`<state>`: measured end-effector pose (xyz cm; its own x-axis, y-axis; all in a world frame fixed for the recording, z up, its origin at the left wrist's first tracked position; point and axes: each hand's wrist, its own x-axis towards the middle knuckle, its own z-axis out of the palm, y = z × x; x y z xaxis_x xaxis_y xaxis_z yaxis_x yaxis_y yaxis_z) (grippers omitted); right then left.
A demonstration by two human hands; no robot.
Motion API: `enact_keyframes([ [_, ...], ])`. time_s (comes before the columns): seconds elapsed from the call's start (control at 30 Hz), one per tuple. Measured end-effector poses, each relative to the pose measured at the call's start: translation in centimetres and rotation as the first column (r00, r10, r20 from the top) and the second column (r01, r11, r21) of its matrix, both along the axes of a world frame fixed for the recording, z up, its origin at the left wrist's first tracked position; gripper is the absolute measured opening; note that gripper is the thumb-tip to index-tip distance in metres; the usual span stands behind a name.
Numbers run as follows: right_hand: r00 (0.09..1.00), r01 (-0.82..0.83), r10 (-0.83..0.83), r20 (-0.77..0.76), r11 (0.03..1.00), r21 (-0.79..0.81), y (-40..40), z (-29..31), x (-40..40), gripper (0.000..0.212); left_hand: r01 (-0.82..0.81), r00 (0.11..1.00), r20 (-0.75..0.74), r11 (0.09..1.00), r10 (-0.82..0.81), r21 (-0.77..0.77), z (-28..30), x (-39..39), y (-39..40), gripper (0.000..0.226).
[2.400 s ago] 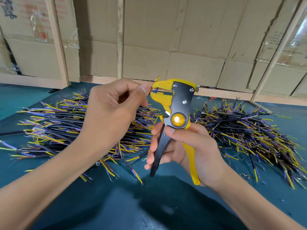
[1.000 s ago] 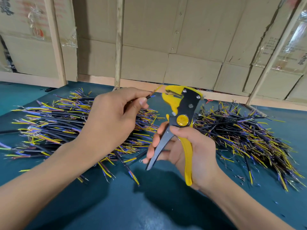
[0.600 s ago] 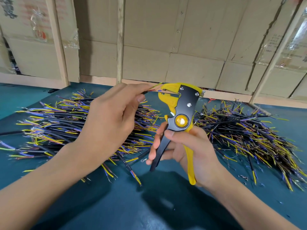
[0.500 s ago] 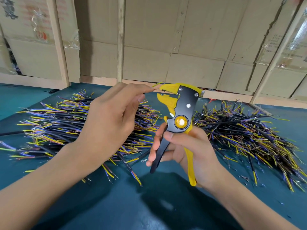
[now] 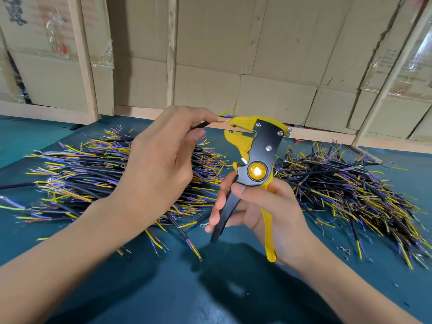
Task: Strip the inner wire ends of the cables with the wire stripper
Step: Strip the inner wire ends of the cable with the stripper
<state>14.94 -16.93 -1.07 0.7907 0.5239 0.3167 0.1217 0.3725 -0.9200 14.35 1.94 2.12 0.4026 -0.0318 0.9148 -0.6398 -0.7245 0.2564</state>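
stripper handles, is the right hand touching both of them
Touching. The head view shows the right hand wrapped around the stripper: its fingers curl over the black handle, and the yellow handle lies against the palm.

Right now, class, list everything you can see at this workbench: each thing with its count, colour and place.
wire stripper: one, yellow and black, right hand, centre
held cable: one, black sheath, coloured inner wires at the stripper's head
cable piles: two, black with yellow, blue, brown ends; left, right
table: one, teal
cardboard boxes: several, tan, behind
wooden posts: several, pale
left hand: pinching cable
right hand: gripping handles
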Motion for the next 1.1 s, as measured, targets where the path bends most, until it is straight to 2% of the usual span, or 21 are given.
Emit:
enact_keyframes([
  [0.33,0.999,-0.029,0.029,0.031,1.000,-0.004,-0.4,0.0,0.2,0.018,-0.026,1.000,-0.008,1.000,0.026,0.003,-0.2,-0.4,-0.4,0.029],
  [0.6,0.996,-0.016,0.019,0.082,0.999,-0.033,-0.4,-0.6,0.3,0.016,0.019,1.000,-0.005,1.000,-0.019,-0.016,-0.2,-0.5,-0.6,0.023],
  [0.7,0.997,-0.033,0.035,0.066,0.999,-0.024,-0.3,-0.5,0.2,0.016,0.061,0.998,-0.025,0.998,-0.062,-0.031,0.0,-0.6,-0.6,0.025],
  [0.8,0.998,-0.050,0.051,0.038,0.998,-0.025,-0.1,-0.3,0.0,0.019,0.135,0.986,-0.081,0.983,-0.145,-0.121,-0.1,-0.7,-0.9,0.025],
  [1.0,0.999,-0.051,0.051,-0.006,0.999,-0.014,0.0,0.2,-0.4,0.018,0.132,0.981,-0.115,0.970,-0.158,-0.205,-0.4,-0.7,-1.1,0.014],
  [1.1,0.997,0.036,-0.039,-0.065,0.999,-0.036,0.1,0.3,-0.8,0.020,0.132,0.978,-0.132,0.969,-0.161,-0.208,-0.4,-0.5,-1.0,0.015],
])
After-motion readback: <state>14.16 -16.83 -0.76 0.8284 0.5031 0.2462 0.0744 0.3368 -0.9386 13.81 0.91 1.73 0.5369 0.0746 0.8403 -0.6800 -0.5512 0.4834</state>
